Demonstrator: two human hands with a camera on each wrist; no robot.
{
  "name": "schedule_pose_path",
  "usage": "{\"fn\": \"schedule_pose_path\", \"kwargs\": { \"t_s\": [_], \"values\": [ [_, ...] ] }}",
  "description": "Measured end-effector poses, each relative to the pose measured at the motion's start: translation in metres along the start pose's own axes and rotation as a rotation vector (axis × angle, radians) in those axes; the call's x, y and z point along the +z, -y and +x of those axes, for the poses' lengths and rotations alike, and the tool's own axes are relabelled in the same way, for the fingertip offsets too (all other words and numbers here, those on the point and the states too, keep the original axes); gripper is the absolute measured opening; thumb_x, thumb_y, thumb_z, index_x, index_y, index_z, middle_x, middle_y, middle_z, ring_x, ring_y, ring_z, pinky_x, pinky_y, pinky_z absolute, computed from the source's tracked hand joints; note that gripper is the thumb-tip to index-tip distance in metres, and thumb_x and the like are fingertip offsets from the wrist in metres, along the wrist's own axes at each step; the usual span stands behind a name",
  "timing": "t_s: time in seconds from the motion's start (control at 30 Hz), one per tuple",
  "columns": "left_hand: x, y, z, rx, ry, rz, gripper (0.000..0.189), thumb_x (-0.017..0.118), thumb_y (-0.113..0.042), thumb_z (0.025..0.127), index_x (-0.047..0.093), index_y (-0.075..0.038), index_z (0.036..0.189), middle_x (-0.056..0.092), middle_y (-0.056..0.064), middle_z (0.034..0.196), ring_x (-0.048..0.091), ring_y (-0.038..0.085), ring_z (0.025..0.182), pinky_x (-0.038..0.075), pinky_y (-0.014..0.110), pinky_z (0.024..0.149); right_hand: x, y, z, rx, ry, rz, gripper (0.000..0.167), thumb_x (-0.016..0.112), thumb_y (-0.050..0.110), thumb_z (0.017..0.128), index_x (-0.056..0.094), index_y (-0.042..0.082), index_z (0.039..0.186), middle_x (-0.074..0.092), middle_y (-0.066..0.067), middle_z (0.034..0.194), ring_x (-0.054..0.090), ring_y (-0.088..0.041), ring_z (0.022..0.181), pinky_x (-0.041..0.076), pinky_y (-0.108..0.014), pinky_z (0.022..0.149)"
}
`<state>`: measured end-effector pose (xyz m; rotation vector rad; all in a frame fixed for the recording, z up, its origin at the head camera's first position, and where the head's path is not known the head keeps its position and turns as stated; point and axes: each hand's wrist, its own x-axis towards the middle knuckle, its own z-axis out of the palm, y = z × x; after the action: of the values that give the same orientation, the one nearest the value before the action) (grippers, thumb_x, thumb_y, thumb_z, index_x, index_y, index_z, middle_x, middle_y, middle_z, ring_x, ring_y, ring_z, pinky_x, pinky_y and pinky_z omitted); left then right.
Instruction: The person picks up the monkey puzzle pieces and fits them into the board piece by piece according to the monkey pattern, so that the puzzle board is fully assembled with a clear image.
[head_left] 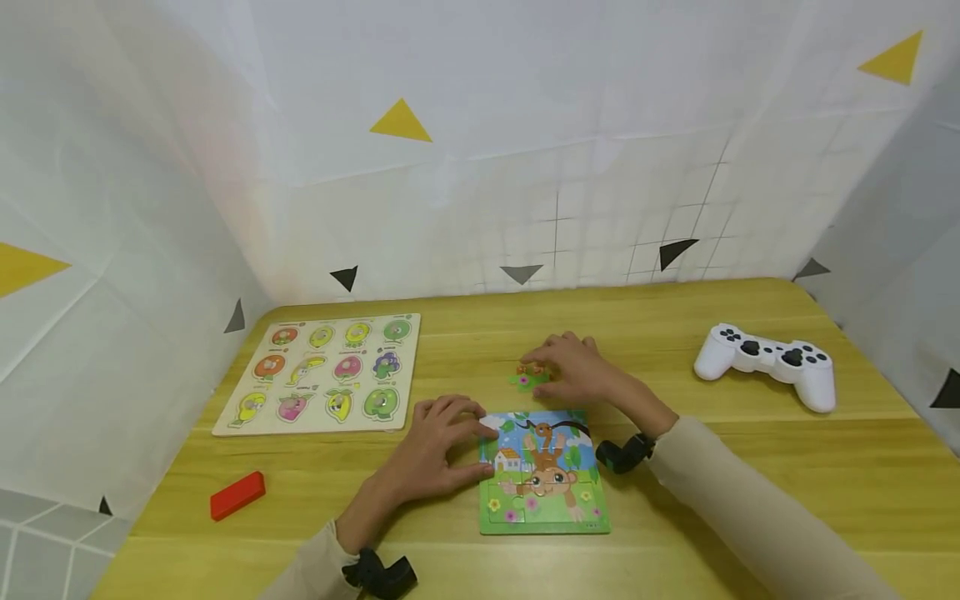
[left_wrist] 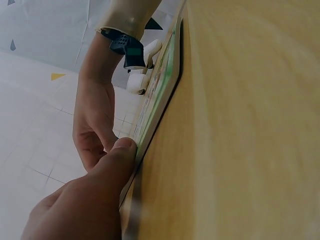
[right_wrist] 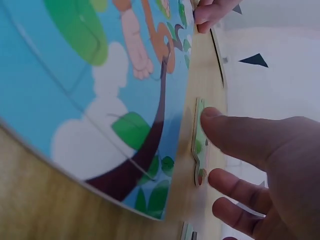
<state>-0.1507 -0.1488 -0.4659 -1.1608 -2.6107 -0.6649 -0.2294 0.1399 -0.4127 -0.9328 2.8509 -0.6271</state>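
Note:
A square monkey jigsaw puzzle [head_left: 536, 487] with a green border lies flat on the table. My left hand [head_left: 438, 450] rests at its left side, thumb and forefinger touching the border; in the left wrist view the thumb [left_wrist: 117, 155] lies on the board's edge. Beyond the puzzle's far edge is a small green puzzle piece [head_left: 524, 381] with a flower on it, partly hidden by my right hand [head_left: 573, 367]. In the right wrist view that hand's thumb [right_wrist: 225, 130] and fingers stand apart around a thin piece [right_wrist: 199, 145], with no firm grip visible.
A wooden fruit peg puzzle [head_left: 408, 375] lies at the left, with a red block [head_left: 237, 497] nearer me. On the right sits a white game controller [head_left: 768, 362]. White sheets [head_left: 465, 208] enclose the table's back and sides.

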Motion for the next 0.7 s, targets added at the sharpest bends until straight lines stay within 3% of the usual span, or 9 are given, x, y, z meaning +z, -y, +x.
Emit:
{"fn": "schedule_pose_path", "kwargs": {
  "t_s": [0.7],
  "values": [
    [0.0014,0.0001,-0.0004,-0.013,0.008,0.004,0.038,0.07,-0.057,0.09,0.07,-0.036,0.122,0.058,-0.006,0.134,0.044,0.017,0.135,0.028,0.053,0.105,-0.0067,0.0039,0.0099,0.003,0.091,-0.058,0.048,0.081,0.03,0.088,0.069,0.02,0.133,0.064,-0.004,0.106,0.047,-0.022,0.093,0.024,-0.042,0.077]
  ]
}}
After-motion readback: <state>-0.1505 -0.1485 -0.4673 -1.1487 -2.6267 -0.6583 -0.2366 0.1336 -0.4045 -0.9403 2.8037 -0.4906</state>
